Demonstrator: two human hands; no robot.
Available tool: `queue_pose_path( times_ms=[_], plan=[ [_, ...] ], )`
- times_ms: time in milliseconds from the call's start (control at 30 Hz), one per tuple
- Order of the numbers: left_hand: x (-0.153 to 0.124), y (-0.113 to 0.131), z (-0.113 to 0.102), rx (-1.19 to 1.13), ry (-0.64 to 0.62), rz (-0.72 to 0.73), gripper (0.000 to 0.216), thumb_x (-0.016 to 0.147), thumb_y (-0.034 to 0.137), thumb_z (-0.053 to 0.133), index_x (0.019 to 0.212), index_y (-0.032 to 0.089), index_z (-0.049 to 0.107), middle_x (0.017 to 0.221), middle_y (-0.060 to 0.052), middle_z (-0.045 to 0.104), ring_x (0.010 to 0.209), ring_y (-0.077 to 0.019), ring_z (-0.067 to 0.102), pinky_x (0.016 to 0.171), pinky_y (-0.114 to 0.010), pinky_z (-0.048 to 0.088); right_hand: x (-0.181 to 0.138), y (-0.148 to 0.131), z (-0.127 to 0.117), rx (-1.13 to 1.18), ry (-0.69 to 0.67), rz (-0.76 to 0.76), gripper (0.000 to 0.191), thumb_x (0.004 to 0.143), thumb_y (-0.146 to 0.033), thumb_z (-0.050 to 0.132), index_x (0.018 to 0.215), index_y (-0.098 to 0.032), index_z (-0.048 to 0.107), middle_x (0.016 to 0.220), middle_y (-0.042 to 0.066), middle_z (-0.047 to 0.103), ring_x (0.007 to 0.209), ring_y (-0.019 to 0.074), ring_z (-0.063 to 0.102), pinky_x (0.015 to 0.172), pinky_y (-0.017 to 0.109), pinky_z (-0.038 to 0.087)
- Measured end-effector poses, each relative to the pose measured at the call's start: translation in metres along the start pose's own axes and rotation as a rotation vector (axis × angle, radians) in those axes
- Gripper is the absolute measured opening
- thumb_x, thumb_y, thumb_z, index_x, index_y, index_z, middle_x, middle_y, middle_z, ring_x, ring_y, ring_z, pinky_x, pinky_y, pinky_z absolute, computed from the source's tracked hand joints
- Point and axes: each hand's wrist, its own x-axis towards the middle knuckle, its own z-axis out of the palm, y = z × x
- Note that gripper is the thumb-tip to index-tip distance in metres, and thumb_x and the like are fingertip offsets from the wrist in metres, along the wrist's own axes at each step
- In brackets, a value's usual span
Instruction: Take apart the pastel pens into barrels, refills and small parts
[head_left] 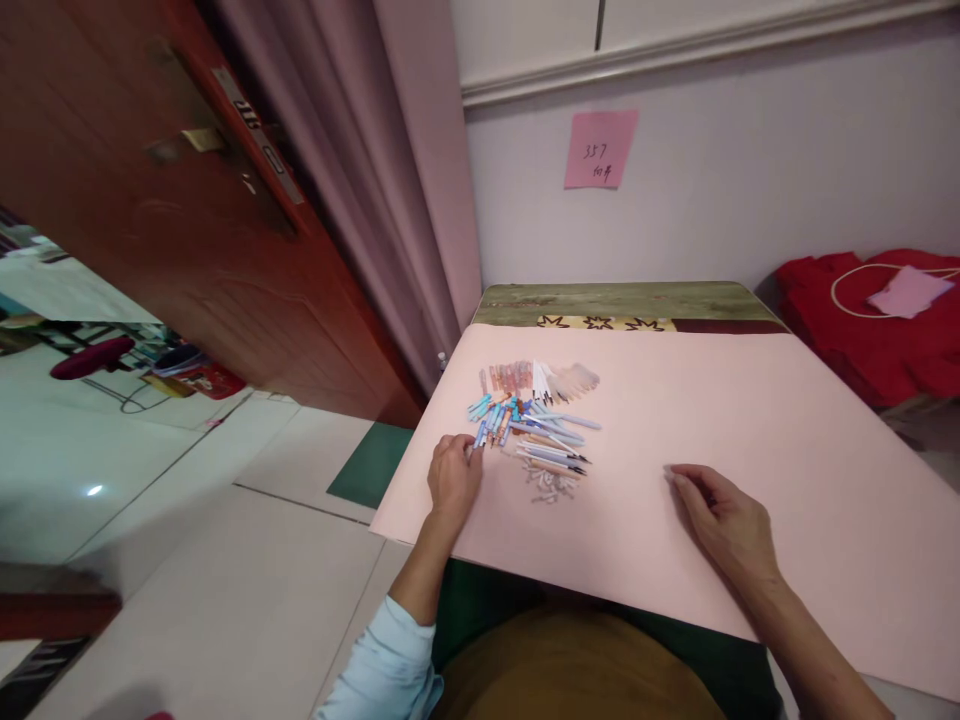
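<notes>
Pen parts lie in sorted groups on the pink-covered table (pixel 750 400). My left hand (pixel 455 478) is closed at the left edge of a cluster of short blue and brown pen pieces (pixel 499 415), its fingertips at a blue pen piece (pixel 481 434). Right of these are slim pen barrels with dark tips (pixel 555 455). Small whitish pieces (pixel 553 485) lie nearest me. Behind are a row of clear orange-tinted tubes (pixel 511 377), white pointed pieces (pixel 541 381) and beige sticks (pixel 574 382). My right hand (pixel 726 522) hovers low over the bare right side, thumb and index pinched; anything between them is too small to see.
A pink note (pixel 600 150) is stuck on the wall behind the table. To the left stand a purple curtain (pixel 405 150) and a brown door (pixel 150 200). Red cloth (pixel 832 330) is heaped beyond the table's right edge. Pale floor tiles (pixel 225 600) show at left.
</notes>
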Motion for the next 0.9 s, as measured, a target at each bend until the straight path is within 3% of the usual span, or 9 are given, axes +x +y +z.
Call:
queue_pose_path(
  times_ms=[133, 233, 333, 433, 533, 633, 767, 900],
  plan=[
    [0.003, -0.008, 0.0, -0.058, 0.037, 0.045, 0.019, 0.086, 0.032, 0.054, 0.096, 0.021, 0.066, 0.099, -0.008, 0.064, 0.095, -0.0238, 0.061, 0.084, -0.035, 0.046, 0.0, 0.0, -0.001, 0.027, -0.001, 0.003, 0.035, 0.085, -0.052, 0.054, 0.099, -0.025, 0.072, 0.093, 0.004, 0.075, 0.08, 0.0233, 0.068, 0.072, 0.034, 0.053],
    [0.005, -0.016, 0.004, -0.116, 0.098, 0.092, 0.02, 0.089, 0.031, 0.05, 0.094, 0.021, 0.066, 0.098, -0.008, 0.066, 0.095, -0.0234, 0.061, 0.086, -0.035, 0.046, 0.008, -0.006, -0.007, 0.127, -0.08, 0.092, 0.036, 0.083, -0.052, 0.057, 0.096, -0.023, 0.073, 0.09, 0.005, 0.074, 0.078, 0.0227, 0.068, 0.07, 0.034, 0.054],
    [0.006, -0.022, 0.008, -0.197, 0.165, 0.084, 0.023, 0.09, 0.03, 0.046, 0.096, 0.021, 0.066, 0.101, -0.007, 0.067, 0.097, -0.0225, 0.061, 0.088, -0.034, 0.046, 0.027, -0.023, -0.013, 0.325, -0.199, 0.182, 0.038, 0.082, -0.05, 0.058, 0.094, -0.018, 0.073, 0.086, 0.009, 0.074, 0.072, 0.0213, 0.067, 0.062, 0.032, 0.053],
    [0.006, -0.023, 0.01, -0.248, 0.193, 0.034, 0.024, 0.089, 0.032, 0.048, 0.098, 0.021, 0.067, 0.103, -0.006, 0.067, 0.093, -0.0216, 0.062, 0.086, -0.034, 0.047, 0.049, -0.052, -0.008, 0.428, -0.208, 0.081, 0.033, 0.082, -0.046, 0.06, 0.095, -0.018, 0.071, 0.085, 0.007, 0.072, 0.072, 0.0197, 0.067, 0.063, 0.03, 0.053],
    [0.005, -0.023, 0.01, -0.278, 0.208, 0.003, 0.024, 0.086, 0.033, 0.051, 0.097, 0.021, 0.068, 0.1, -0.006, 0.067, 0.084, -0.0196, 0.062, 0.081, -0.032, 0.049, 0.058, -0.083, 0.011, 0.33, -0.196, -0.097, 0.028, 0.083, -0.044, 0.058, 0.089, -0.021, 0.072, 0.075, 0.003, 0.07, 0.064, 0.0164, 0.061, 0.06, 0.028, 0.047],
    [0.004, -0.024, 0.011, -0.306, 0.237, -0.01, 0.024, 0.084, 0.034, 0.054, 0.097, 0.02, 0.068, 0.097, -0.005, 0.067, 0.079, -0.0178, 0.062, 0.08, -0.03, 0.049, 0.051, -0.101, 0.036, 0.136, -0.276, -0.236, 0.019, 0.081, -0.04, 0.061, 0.083, -0.025, 0.072, 0.072, 0.0, 0.069, 0.061, 0.0152, 0.058, 0.059, 0.027, 0.042],
    [0.004, -0.028, 0.015, -0.311, 0.253, -0.002, 0.025, 0.084, 0.035, 0.054, 0.098, 0.02, 0.068, 0.097, -0.005, 0.067, 0.079, -0.0171, 0.062, 0.078, -0.029, 0.049, 0.036, -0.1, 0.059, -0.031, -0.247, -0.254, 0.013, 0.077, -0.037, 0.065, 0.082, -0.025, 0.068, 0.079, -0.001, 0.068, 0.068, 0.0155, 0.059, 0.062, 0.027, 0.039],
    [0.004, -0.025, 0.014, -0.265, 0.25, 0.008, 0.024, 0.085, 0.034, 0.054, 0.098, 0.019, 0.068, 0.095, -0.006, 0.066, 0.076, -0.0171, 0.061, 0.078, -0.03, 0.05, 0.035, -0.091, 0.066, -0.087, -0.241, -0.254, 0.016, 0.079, -0.04, 0.064, 0.075, -0.025, 0.065, 0.076, -0.001, 0.066, 0.066, 0.0149, 0.056, 0.06, 0.026, 0.035]
  ],
)
